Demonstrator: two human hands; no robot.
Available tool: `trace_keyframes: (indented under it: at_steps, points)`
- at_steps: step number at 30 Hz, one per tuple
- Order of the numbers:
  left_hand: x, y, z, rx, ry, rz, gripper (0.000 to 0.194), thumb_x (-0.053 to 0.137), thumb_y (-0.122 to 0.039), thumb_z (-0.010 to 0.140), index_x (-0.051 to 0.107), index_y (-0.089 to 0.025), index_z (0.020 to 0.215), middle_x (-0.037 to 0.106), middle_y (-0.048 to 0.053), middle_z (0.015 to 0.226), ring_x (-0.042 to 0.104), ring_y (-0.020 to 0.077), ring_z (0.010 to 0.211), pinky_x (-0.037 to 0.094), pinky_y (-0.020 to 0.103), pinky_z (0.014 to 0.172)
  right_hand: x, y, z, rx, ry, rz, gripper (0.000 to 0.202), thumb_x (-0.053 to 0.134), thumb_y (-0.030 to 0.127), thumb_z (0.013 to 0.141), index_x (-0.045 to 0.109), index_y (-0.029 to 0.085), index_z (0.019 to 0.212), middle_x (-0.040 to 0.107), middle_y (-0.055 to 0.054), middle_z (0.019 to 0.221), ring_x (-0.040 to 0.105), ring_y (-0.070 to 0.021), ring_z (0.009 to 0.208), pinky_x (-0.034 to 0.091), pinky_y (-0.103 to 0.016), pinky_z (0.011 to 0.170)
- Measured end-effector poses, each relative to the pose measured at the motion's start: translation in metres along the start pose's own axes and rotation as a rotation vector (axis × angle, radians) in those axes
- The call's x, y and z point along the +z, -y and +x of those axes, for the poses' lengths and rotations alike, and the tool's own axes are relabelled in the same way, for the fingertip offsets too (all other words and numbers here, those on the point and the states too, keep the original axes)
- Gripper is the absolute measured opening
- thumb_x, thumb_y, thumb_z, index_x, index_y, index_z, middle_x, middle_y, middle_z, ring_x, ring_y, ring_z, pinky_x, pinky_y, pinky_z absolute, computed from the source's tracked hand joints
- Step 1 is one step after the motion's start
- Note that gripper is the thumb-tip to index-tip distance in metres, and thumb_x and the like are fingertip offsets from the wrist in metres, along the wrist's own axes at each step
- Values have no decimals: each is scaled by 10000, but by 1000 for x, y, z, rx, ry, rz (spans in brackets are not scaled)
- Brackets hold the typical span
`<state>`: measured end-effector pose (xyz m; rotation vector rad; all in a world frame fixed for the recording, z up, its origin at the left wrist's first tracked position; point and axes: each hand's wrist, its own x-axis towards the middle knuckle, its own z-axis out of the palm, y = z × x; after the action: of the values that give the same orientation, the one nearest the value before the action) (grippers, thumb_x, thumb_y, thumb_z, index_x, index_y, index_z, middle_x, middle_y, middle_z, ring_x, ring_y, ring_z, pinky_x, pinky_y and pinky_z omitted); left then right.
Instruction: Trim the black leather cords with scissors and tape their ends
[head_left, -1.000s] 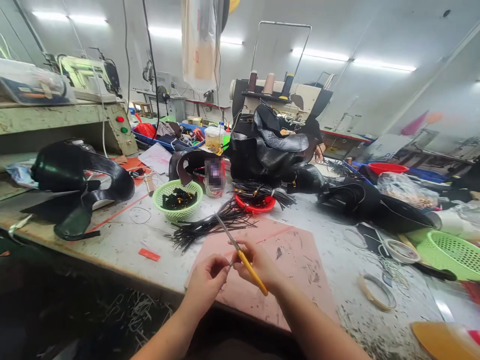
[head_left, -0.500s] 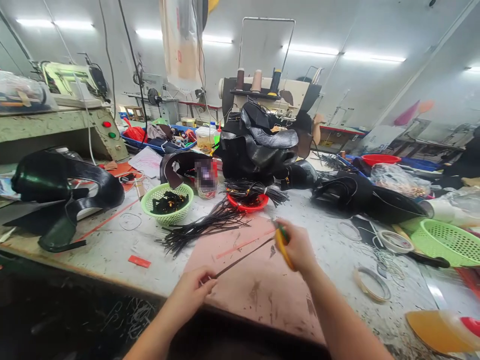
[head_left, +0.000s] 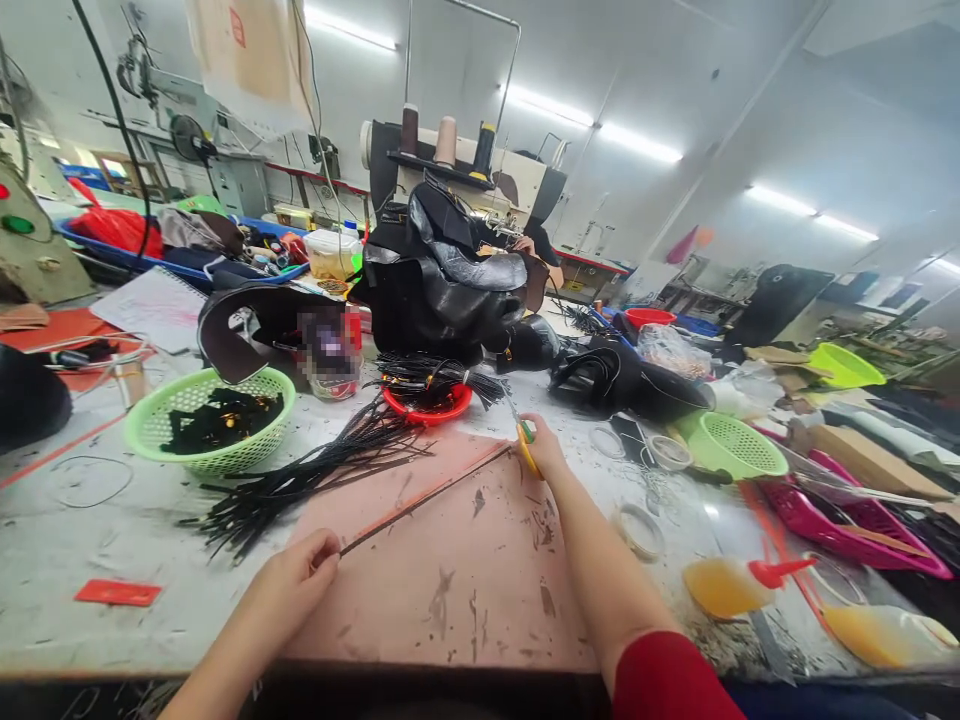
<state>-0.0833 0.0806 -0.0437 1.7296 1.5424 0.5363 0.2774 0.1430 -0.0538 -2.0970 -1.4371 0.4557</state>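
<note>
My left hand [head_left: 304,572], fingers closed, grips the near end of a thin dark strip [head_left: 420,502]. The strip runs taut across a pinkish mat [head_left: 420,590], alongside a thin red strip [head_left: 439,478]. At its far end my right hand [head_left: 546,450] is closed around yellow-and-green-handled scissors [head_left: 528,447], blades pointing away; whether its fingers also pinch the strip is hidden. Beyond the mat lie a bundle of black strips [head_left: 300,475] and a red bowl [head_left: 427,410] with more strips across it.
A green basket [head_left: 150,425] of black pieces stands at left, near a red piece [head_left: 118,592]. Black leather parts [head_left: 450,300] pile up before a sewing machine, where another person's hand [head_left: 523,245] shows. At right are tape rolls [head_left: 639,530], a green basket [head_left: 739,445] and glue bottles [head_left: 724,585].
The view has turned right. My hands are farther apart, with the strip stretched lower along the red strip on the mat. The scissors remain in my right hand.
</note>
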Motion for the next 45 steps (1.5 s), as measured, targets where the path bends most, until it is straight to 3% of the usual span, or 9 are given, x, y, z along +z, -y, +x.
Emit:
trace_keyframes:
  at_steps: [8, 24, 38, 41, 45]
  points:
    - [9, -4, 5, -28, 12, 87, 151, 414, -338, 647, 505, -233, 588, 502, -40, 448, 478, 165, 478, 314, 233, 489, 2, 5, 17, 22, 64, -77, 486, 524, 128, 611, 469, 236, 1082, 541, 22, 615, 499, -144, 541, 373, -240, 552]
    - [16, -10, -5, -69, 17, 126, 107, 429, -210, 704, 500, -223, 625, 526, -32, 523, 496, 148, 525, 307, 223, 520, 2, 7, 7, 88, 46, -187, 445, 517, 143, 634, 491, 215, 1073, 586, -21, 656, 534, -184, 619, 356, -226, 551]
    - [22, -16, -9, -129, -12, 257, 128, 407, -190, 705, 503, -220, 625, 539, -18, 547, 493, 148, 538, 288, 237, 513, 0, 11, 2, 146, 77, -266, 455, 533, 214, 676, 451, 255, 1121, 638, -50, 824, 577, -178, 675, 383, -220, 568]
    - [22, -12, -10, -110, -66, 130, 113, 431, -197, 666, 504, -218, 582, 503, -36, 498, 473, 138, 507, 284, 229, 494, -8, 10, -7, 187, 45, -309, 508, 537, 339, 703, 398, 232, 1180, 637, -84, 865, 587, -227, 771, 401, -268, 616]
    - [19, -12, -8, -227, -81, -361, 120, 508, -324, 589, 504, -205, 580, 421, -74, 400, 367, 103, 368, 253, 202, 380, -22, 1, -26, 288, -13, -375, 501, 472, 445, 735, 452, 127, 1122, 628, -171, 864, 586, -300, 821, 408, -350, 642]
